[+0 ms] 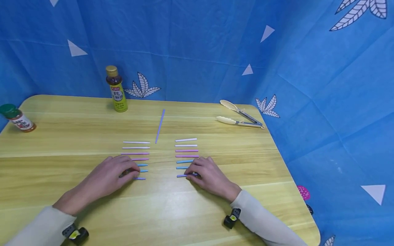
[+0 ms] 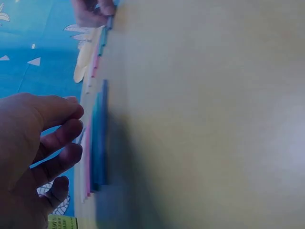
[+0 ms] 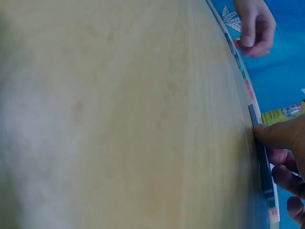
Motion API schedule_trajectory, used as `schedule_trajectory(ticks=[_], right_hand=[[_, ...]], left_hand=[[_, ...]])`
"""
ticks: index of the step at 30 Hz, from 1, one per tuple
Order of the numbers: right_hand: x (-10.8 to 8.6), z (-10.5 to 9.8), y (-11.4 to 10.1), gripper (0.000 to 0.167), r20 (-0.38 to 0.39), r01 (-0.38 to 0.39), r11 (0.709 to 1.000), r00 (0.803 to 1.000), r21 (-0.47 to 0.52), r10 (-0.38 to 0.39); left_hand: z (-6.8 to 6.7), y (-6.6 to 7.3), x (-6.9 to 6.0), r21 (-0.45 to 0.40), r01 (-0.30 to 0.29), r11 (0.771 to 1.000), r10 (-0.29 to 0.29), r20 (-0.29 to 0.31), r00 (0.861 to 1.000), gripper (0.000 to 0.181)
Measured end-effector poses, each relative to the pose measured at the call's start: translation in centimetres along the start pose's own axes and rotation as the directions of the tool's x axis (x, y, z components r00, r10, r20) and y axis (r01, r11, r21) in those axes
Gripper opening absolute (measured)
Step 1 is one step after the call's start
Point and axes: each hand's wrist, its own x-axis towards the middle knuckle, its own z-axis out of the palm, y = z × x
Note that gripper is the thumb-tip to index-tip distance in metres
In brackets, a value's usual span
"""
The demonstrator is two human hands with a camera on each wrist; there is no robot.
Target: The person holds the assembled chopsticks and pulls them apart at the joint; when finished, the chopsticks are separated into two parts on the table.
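Two columns of thin straw-like sticks lie on the table, grouped from far to near as white, pink, blue and purple. My right hand point(image 1: 209, 174) pinches the nearest purple stick point(image 1: 181, 176) of the right column between thumb and fingers; part of the stick is hidden behind the fingers. Over the left column hovers my left hand point(image 1: 114, 172), its fingers loosely bent and nothing between them. It covers part of the blue sticks point(image 1: 143, 165) and of the left purple stick point(image 1: 141, 178). In the left wrist view, the fingertips point(image 2: 74, 152) stand apart from the sticks.
A longer purple stick point(image 1: 160, 126) lies slanted beyond the columns. At the back stands an oil bottle point(image 1: 117, 94) with a gold cap. A green-capped jar point(image 1: 21, 121) is at the far left, and spread tongs point(image 1: 246, 119) lie by the back right table edge point(image 1: 271, 136).
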Motion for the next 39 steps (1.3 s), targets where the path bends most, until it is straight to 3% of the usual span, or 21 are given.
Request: schedule_trajectory(ticks=[4,7,11,15,24,27,32,39], right_hand=[[0.0,0.1,0.0,0.009,-0.007,0.004,1.000,1.000,-0.002,-0.004],[0.0,0.1,-0.2,0.008,-0.017,0.015,1.000,1.000,0.001,-0.015],[0.0,0.2,-0.2,0.008,-0.029,0.025,1.000,0.999,0.008,-0.025],[0.0,0.2,-0.2,0.008,-0.032,0.025,1.000,0.999,0.009,-0.024],[0.0,0.2,-0.1,0.008,-0.033,0.033,0.999,0.999,0.011,-0.033],[0.0,0.2,0.0,0.009,-0.034,0.030,1.000,0.999,0.010,-0.029],[-0.1,0.1,0.0,0.009,-0.023,0.016,1.000,1.000,0.017,-0.016],[-0.1,0.0,0.0,0.009,-0.017,0.011,1.000,1.000,0.023,-0.011]], left_hand=[[-0.8,-0.5,1.5,-0.088,0.063,0.994,-0.062,0.012,0.998,0.010],[-1.2,-1.0,2.9,-0.169,0.135,0.976,-0.132,0.030,0.991,0.014],[-1.6,-1.5,5.4,-0.228,0.230,0.946,-0.223,0.059,0.973,0.023],[-1.7,-1.8,8.1,-0.234,0.289,0.928,-0.277,0.086,0.957,0.028],[-0.2,-2.2,12.5,-0.164,0.309,0.937,-0.299,0.080,0.951,0.030],[0.4,-1.9,13.5,-0.150,0.335,0.930,-0.327,0.075,0.942,0.034],[1.2,-1.3,14.9,-0.100,0.376,0.921,-0.369,0.074,0.926,0.036],[1.5,-0.8,15.6,-0.052,0.352,0.935,-0.349,0.054,0.935,0.024]])
